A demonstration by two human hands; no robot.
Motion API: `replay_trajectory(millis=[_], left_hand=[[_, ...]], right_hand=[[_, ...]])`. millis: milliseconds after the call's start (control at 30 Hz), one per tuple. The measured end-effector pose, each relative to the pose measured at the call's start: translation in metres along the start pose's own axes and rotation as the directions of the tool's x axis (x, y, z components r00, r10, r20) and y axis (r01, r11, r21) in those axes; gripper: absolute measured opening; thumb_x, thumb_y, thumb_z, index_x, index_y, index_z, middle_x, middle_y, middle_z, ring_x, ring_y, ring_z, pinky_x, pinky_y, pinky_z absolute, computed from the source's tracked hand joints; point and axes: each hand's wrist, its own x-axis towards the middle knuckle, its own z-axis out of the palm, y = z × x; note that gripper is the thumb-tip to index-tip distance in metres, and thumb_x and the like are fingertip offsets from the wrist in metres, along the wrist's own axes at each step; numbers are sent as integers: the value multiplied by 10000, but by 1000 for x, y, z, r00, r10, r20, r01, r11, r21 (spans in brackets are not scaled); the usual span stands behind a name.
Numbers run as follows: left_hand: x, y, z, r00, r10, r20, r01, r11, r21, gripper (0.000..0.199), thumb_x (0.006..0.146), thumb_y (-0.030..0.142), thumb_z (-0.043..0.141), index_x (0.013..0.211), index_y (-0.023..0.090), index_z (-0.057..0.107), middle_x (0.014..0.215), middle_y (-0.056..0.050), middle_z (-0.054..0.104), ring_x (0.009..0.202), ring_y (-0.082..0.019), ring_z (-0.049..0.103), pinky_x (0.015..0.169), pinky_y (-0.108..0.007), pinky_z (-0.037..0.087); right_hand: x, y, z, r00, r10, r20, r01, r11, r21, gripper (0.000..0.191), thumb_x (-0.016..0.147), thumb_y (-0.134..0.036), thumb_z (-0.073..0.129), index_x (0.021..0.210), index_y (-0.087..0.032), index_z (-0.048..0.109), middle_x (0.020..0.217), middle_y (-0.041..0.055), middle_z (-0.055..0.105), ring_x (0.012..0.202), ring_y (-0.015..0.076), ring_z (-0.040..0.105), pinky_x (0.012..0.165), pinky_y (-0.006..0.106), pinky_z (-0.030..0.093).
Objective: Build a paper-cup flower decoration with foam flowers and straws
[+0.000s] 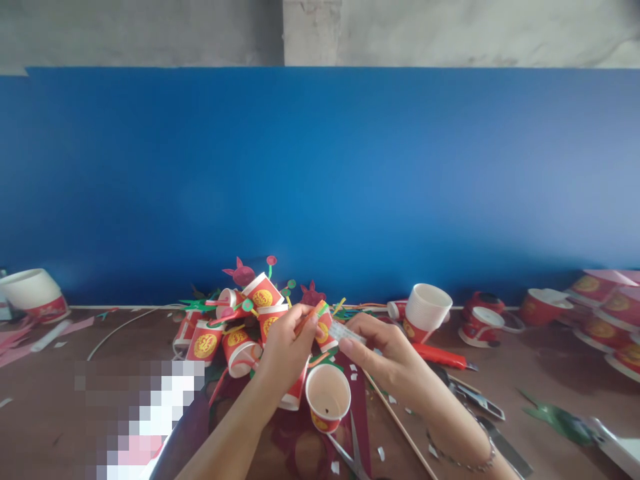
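My left hand (293,340) is closed, pinching a narrow orange and green strip (318,311) between thumb and fingers. From the right, my right hand (377,350) grips a whitish, translucent strip (345,333) whose kind I cannot make out, its end close to the left fingertips. Behind the hands is a red paper cup (325,335) with a yellow emblem, partly hidden. Below and between them another paper cup (327,393) stands upright, its mouth facing me. To the left, several red cups are heaped up with paper cutouts (243,275).
Scissors (356,450), a thin wooden stick (400,423) and paper scraps lie near the hands. Further right are stacked white-rimmed cups (429,310), a red utility knife (443,357) and green-handled pliers (563,421). A blue panel (320,173) rises behind the brown table (540,373).
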Motion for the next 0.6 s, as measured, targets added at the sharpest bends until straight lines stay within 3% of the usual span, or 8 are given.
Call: replay_trajectory(millis=[267,467,600], left_hand=[[3,4,1,996,-84,27,87,988,-126,245,844,410,491,824,179,571,649,24,595,468,-77,435,447,-189,336],[2,2,1,999,-51,4,51,991,-123,236,836,395,506,827,173,584,644,22,586,481,-76,431,451,-189,316],[3,2,1,994,-92,63,105,965,-242,264,809,413,531,884,163,572,611,35,551,448,-63,378,426,-187,261]], right_hand=[[2,0,-1,998,58,-11,-59,998,-34,250,815,-364,530,647,-184,486,662,-25,453,610,115,397,549,256,316],[5,6,-1,997,80,-14,-81,995,-56,221,800,-347,537,659,-186,481,657,-24,465,614,120,403,554,256,319],[8,9,0,994,106,-4,-106,994,-41,221,795,-346,529,652,-184,480,622,-31,452,587,114,396,533,249,310]])
